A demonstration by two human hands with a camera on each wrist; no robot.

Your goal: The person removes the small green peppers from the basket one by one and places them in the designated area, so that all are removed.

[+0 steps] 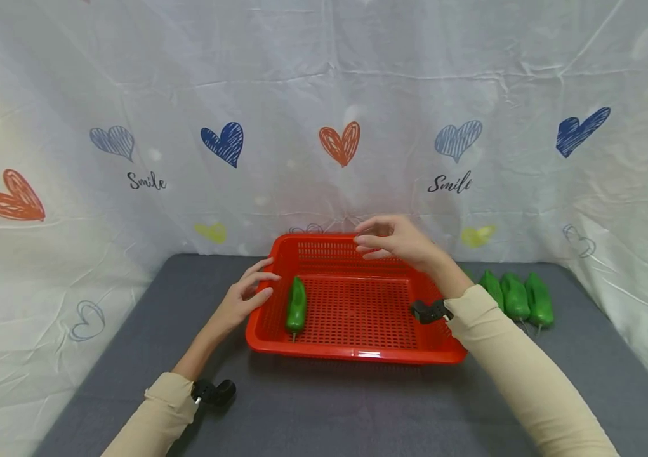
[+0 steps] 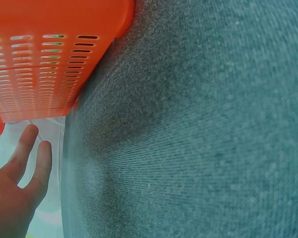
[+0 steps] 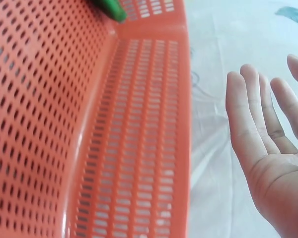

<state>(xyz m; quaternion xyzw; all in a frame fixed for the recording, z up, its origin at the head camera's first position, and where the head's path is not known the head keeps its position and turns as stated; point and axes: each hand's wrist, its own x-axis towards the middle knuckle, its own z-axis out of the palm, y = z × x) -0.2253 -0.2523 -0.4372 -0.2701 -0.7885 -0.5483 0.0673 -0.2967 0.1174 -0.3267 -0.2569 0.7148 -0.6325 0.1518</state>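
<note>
A red perforated plastic basket (image 1: 358, 353) stands on the grey cloth. One long green pepper (image 1: 296, 306) lies along its left side, stem toward the front; the right wrist view catches only the tip of a green pepper (image 3: 111, 8). My left hand (image 1: 245, 294) is at the basket's left rim, fingers spread and relaxed, holding nothing; whether it touches the rim I cannot tell. Above the basket's back rim hovers my right hand (image 1: 395, 240), fingers loosely bent and nothing between them. In the right wrist view this hand (image 3: 270, 144) is apart from the basket wall.
Several green peppers (image 1: 515, 297) lie side by side on the table (image 1: 592, 355), right of the basket; the right forearm partly hides this group. Behind the table hangs a white curtain (image 1: 278, 76) printed with hearts. A black camera sits on each wrist.
</note>
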